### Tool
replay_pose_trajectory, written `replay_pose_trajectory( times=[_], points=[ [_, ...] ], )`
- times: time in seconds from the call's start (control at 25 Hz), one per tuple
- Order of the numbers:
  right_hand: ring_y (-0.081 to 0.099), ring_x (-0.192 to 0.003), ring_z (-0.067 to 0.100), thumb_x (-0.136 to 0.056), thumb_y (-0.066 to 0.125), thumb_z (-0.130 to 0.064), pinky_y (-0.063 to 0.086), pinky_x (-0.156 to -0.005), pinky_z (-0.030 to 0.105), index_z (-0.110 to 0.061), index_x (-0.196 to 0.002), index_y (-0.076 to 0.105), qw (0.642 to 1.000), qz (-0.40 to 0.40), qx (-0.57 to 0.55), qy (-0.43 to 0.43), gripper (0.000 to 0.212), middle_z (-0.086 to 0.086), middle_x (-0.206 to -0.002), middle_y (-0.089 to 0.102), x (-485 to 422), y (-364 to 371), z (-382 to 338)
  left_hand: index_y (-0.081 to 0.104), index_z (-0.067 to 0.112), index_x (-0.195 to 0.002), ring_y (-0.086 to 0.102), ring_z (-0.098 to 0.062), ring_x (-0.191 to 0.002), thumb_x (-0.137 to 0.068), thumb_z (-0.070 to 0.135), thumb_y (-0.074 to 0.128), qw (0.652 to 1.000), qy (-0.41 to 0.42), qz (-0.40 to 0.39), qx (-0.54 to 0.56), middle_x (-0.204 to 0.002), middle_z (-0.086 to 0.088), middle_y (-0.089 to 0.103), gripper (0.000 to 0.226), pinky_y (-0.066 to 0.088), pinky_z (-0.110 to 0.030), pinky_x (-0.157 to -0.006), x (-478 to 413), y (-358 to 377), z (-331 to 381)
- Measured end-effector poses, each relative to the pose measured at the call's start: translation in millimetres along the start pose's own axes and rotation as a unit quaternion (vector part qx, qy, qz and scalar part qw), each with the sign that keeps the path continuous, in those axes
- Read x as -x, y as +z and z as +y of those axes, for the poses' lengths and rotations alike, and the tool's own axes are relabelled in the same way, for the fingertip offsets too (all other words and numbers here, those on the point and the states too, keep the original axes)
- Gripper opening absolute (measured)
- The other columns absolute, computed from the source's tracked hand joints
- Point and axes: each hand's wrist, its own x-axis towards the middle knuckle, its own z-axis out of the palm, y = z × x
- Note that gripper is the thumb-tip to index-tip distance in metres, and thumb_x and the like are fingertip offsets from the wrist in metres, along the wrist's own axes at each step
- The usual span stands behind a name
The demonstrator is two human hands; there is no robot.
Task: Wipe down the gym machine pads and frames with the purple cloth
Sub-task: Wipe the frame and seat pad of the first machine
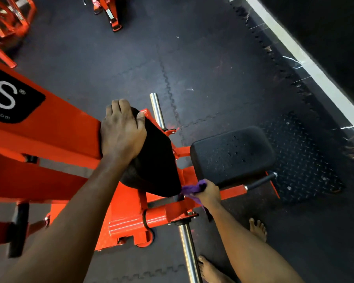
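An orange gym machine frame [55, 129] fills the left and middle of the head view. Its black chest pad [157, 166] tilts toward me, and my left hand [122, 131] grips the pad's top edge, fingers curled over it. A black seat pad [231, 154] sits to the right, lower down. My right hand [207, 193] holds the purple cloth [192, 189] bunched against the orange frame between the chest pad's lower end and the seat pad. Part of the cloth hangs below the hand.
Chrome weight pegs stick out toward me [189, 252] and away from me [156, 111]. A black handle [262, 180] juts right under the seat. A diamond-plate footplate [302, 160] lies beyond. My bare feet [258, 229] stand on the dark rubber floor. More orange machines [8, 17] stand far left.
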Motion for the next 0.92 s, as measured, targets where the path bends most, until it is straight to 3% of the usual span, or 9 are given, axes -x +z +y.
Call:
replay_pose_trajectory(
  times=[0.08, 0.16, 0.28, 0.36, 0.48, 0.56, 0.68, 0.8, 0.92],
  points=[
    [0.067, -0.079, 0.019, -0.071, 0.088, -0.014, 0.057, -0.068, 0.025, -0.024, -0.090, 0.064, 0.993, 0.010, -0.102, 0.056, 0.032, -0.001, -0.086, 0.071, -7, -5, 4, 0.048, 0.004, -0.107, 0.048, -0.037, -0.109, -0.095, 0.033, 0.049, 1.000, -0.012, -0.004, -0.003, -0.113, -0.018, 0.053, 0.032, 0.045, -0.050, -0.085, -2, -1, 2],
    [0.063, -0.085, 0.020, -0.082, 0.080, -0.003, 0.051, -0.070, 0.015, -0.009, -0.102, 0.065, 0.969, -0.033, -0.231, 0.084, 0.026, 0.005, -0.092, 0.068, -8, -1, -7, 0.048, 0.005, -0.105, 0.048, -0.036, -0.108, -0.094, 0.032, 0.049, 1.000, -0.019, -0.010, -0.007, -0.113, -0.017, 0.052, 0.030, 0.045, -0.049, -0.083, -3, -2, 2],
    [0.064, -0.098, 0.025, -0.092, 0.071, -0.010, 0.050, -0.094, 0.039, -0.011, -0.101, 0.068, 0.884, -0.145, -0.421, 0.145, 0.010, 0.011, -0.106, 0.072, 5, 23, -30, 0.047, 0.006, -0.105, 0.048, -0.035, -0.108, -0.095, 0.031, 0.049, 1.000, -0.026, -0.015, -0.008, -0.113, -0.016, 0.052, 0.028, 0.044, -0.049, -0.082, -1, -4, 4],
    [0.066, -0.101, 0.024, -0.096, 0.067, -0.021, 0.051, -0.097, 0.039, -0.016, -0.108, 0.068, 0.853, -0.171, -0.454, 0.191, 0.013, 0.007, -0.108, 0.073, 7, 39, -39, 0.047, 0.006, -0.105, 0.048, -0.035, -0.108, -0.095, 0.031, 0.049, 0.999, -0.036, -0.018, -0.009, -0.113, -0.016, 0.051, 0.027, 0.044, -0.048, -0.082, -1, -5, 5],
    [0.066, -0.085, 0.020, -0.100, 0.062, -0.034, 0.052, -0.074, 0.031, -0.012, -0.107, 0.068, 0.910, -0.128, -0.341, 0.200, 0.023, 0.003, -0.090, 0.071, -22, 52, -51, 0.047, 0.007, -0.102, 0.048, -0.035, -0.104, -0.095, 0.028, 0.050, 0.999, -0.037, -0.020, -0.003, -0.109, -0.016, 0.052, 0.023, 0.043, -0.048, -0.083, -2, -5, 5],
    [0.067, -0.080, 0.021, -0.098, 0.061, -0.041, 0.052, -0.071, 0.031, -0.013, -0.101, 0.069, 0.936, -0.127, -0.275, 0.177, 0.030, 0.003, -0.085, 0.071, -45, 62, -60, 0.047, 0.008, -0.100, 0.048, -0.035, -0.102, -0.096, 0.030, 0.047, 0.999, -0.041, -0.018, -0.001, -0.107, -0.015, 0.052, 0.022, 0.042, -0.048, -0.082, -1, -6, 4],
    [0.067, -0.085, 0.025, -0.096, 0.061, -0.047, 0.054, -0.079, 0.037, -0.013, -0.094, 0.068, 0.946, -0.098, -0.282, 0.130, 0.035, 0.008, -0.086, 0.070, -82, 66, -99, 0.047, 0.009, -0.099, 0.049, -0.034, -0.104, -0.095, 0.032, 0.041, 0.998, -0.053, -0.022, 0.011, -0.106, -0.013, 0.052, 0.024, 0.042, -0.048, -0.083, -1, -6, 2],
    [0.064, -0.090, 0.023, -0.100, 0.059, -0.036, 0.054, -0.091, 0.032, -0.011, -0.108, 0.066, 0.941, -0.040, -0.329, 0.076, 0.027, 0.007, -0.094, 0.068, -121, 56, -161, 0.049, 0.008, -0.101, 0.050, -0.034, -0.103, -0.096, 0.032, 0.040, 0.998, -0.054, -0.023, 0.012, -0.107, -0.013, 0.053, 0.025, 0.042, -0.047, -0.084, -1, -4, 2],
    [0.060, -0.087, 0.021, -0.101, 0.059, -0.036, 0.054, -0.088, 0.028, -0.006, -0.114, 0.065, 0.950, -0.031, -0.307, 0.050, 0.033, 0.016, -0.096, 0.069, -125, 47, -179, 0.048, 0.010, -0.100, 0.050, -0.033, -0.102, -0.096, 0.031, 0.040, 0.998, -0.056, -0.021, 0.009, -0.105, -0.012, 0.053, 0.023, 0.043, -0.047, -0.081, -2, -5, 2]
  ],
)
